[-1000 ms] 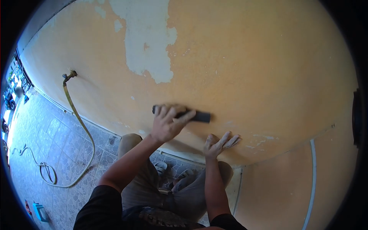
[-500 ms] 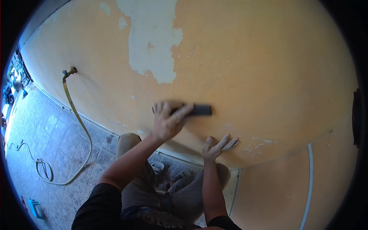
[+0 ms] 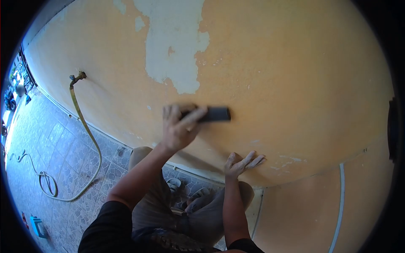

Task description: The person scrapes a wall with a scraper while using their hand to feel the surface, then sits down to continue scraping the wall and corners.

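Note:
My left hand (image 3: 181, 126) is wrapped round a dark rectangular block (image 3: 216, 114), blurred by motion, against the orange wall (image 3: 287, 92). The block points to the right out of my fingers. Lower and to the right, my right hand (image 3: 241, 165) rests on the wall with its fingers spread and whitish dust on them. It holds nothing. Above the block, a pale patch of bare wall (image 3: 171, 50) has ragged paint edges. Small white scuffs (image 3: 291, 159) lie to the right of my right hand.
A brass tap (image 3: 78, 78) sticks out of the wall at left, with a yellowish hose (image 3: 87, 128) running down to the tiled floor (image 3: 71, 168). A blue object (image 3: 38, 227) stands at lower left. My bent knees are close below the wall.
My left hand and the block have moved slightly up and to the left on the wall. My right hand remains spread at nearly the same spot. The view has shifted slightly.

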Motion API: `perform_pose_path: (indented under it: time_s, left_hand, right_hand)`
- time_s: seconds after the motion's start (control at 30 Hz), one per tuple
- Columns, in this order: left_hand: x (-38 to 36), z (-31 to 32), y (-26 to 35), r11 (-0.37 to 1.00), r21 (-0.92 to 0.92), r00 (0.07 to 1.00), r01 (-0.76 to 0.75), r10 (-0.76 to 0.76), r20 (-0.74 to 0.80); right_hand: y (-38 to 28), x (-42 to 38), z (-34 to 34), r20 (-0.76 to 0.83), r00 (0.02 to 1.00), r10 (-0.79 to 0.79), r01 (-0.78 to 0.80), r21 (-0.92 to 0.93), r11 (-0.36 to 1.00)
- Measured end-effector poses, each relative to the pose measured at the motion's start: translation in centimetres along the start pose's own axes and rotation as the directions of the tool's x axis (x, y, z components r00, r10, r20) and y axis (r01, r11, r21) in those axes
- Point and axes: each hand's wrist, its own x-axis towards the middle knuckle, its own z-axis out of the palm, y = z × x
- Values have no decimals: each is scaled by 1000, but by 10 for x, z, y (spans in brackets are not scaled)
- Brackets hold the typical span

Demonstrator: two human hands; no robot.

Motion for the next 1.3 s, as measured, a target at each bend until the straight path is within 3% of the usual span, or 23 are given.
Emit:
perform_pose_path:
  time_s: [0.03, 0.13, 0.2, 0.23, 0.27, 0.3, 0.37, 0.47, 0.53, 0.57, 0.67, 0.73, 0.77, 0.83, 0.9, 0.93, 1.0, 1.07, 1.13, 1.17, 1.23, 1.3]
  left_hand:
    - [26, -3, 3, 990, -53, 984, 131, -136, -115]
    - [86, -4, -1, 953, -161, 863, 255, -300, -407]
    - [68, 14, 0, 971, 59, 857, 230, -174, -485]
    - [43, 26, -1, 982, 149, 902, 120, -45, -428]
    - [18, 24, 4, 984, 176, 959, -11, 60, -276]
    - [-15, 33, -4, 963, 209, 969, -169, 201, -142]
    - [-46, 24, 0, 940, 119, 946, -320, 309, 100]
    - [-26, 13, 2, 958, 95, 958, -271, 259, 125]
    - [27, 3, 7, 998, 58, 999, -29, 31, -29]
    - [60, 0, 10, 999, 12, 983, 47, -44, -180]
    - [112, 4, 5, 978, -88, 840, 187, -206, -502]
    - [80, 18, 6, 979, 178, 887, 103, -10, -462]
    - [51, 25, 6, 978, 208, 936, -18, 89, -340]
    - [-17, 32, 5, 970, 148, 978, -192, 202, -55]
    - [-43, 21, 17, 990, 21, 982, -140, 136, 134]
    - [-40, 25, 15, 989, 17, 981, -149, 145, 125]
    - [-12, 9, 29, 999, 33, 996, 34, -37, 81]
    - [37, 6, 26, 991, -14, 983, 131, -132, -124]
    - [84, 4, 25, 994, -20, 954, 110, -111, -280]
    - [84, 10, 27, 994, -18, 954, 106, -107, -279]
    - [70, 28, 25, 990, 102, 908, 100, -49, -416]
    - [14, 40, 21, 982, 176, 965, -62, 104, -241]
  right_hand:
    - [1, -5, -5, 16, 1000, 2, -2, 6, 1000]
    - [0, -3, -5, 4, 1000, -9, 9, -4, 1000]
    - [1, -2, -3, -8, 1000, -16, 16, -6, 1000]
    - [1, -3, -2, -18, 1000, -18, 18, -9, 1000]
    - [1, -4, -2, -23, 1000, -10, 10, -4, 1000]
    - [1, -4, -2, -13, 1000, -1, 0, -12, 1000]
    - [-2, -6, -5, -2, 1000, 9, -9, -21, 1000]
    - [0, -4, -6, 23, 1000, 3, -2, -29, 1000]
    - [1, -6, -8, 38, 999, 4, -4, -11, 1000]
    - [1, -7, -9, 43, 999, 6, -5, -15, 1000]
    - [0, -3, -5, 12, 1000, -16, 16, -16, 1000]
    - [-1, -4, -5, 0, 1000, -10, 10, -4, 1000]
    - [-2, -5, -3, -7, 1000, -5, 5, 0, 1000]
    - [0, -7, -2, 4, 1000, 16, -16, -12, 1000]
    - [-1, -8, -7, 12, 1000, 10, -10, -13, 1000]
    - [0, -6, -5, 18, 1000, 4, -4, -19, 1000]
    - [-2, -3, -4, 14, 1000, 6, -5, -16, 1000]
    - [-1, -4, -9, 35, 999, -12, 12, -7, 1000]
    - [-1, -3, -8, 25, 1000, -7, 7, -1, 1000]
    - [-1, -3, -8, 23, 1000, -4, 4, 1, 1000]
    - [-1, -4, -6, 23, 1000, 2, -2, 3, 1000]
    - [0, -7, -2, 4, 1000, 15, -15, 0, 1000]
